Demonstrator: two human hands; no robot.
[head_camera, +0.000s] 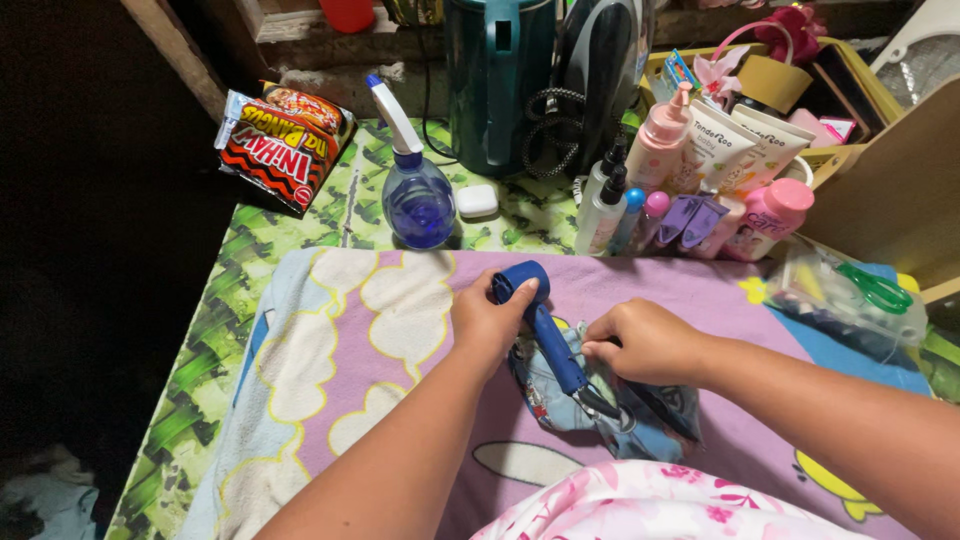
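A small blue travel iron (545, 335) presses a folded patterned cloth (600, 405) at the middle of a lilac cartoon towel (400, 350) spread over a leaf-print table cover (260, 260); by the look of it, the pressing stage is under way. The left hand (490, 320) is closed over the iron's rounded head end, fingers wrapped around it, while the right hand (645, 340) is curled shut, pinching the cloth's edge just beside the iron's handle to keep it flat. Any further pass would seem to call for the cloth staying taut and fingers kept off the hot sole. Behind the towel stand a blue spray bottle (418, 200) and a small white case (478, 201), then a row of lotion bottles and tubes (700, 170), a teal jug (500, 80) and a snack packet (285, 145) at the far left. A clear pouch holding green-handled scissors (880, 290) lies to the right.
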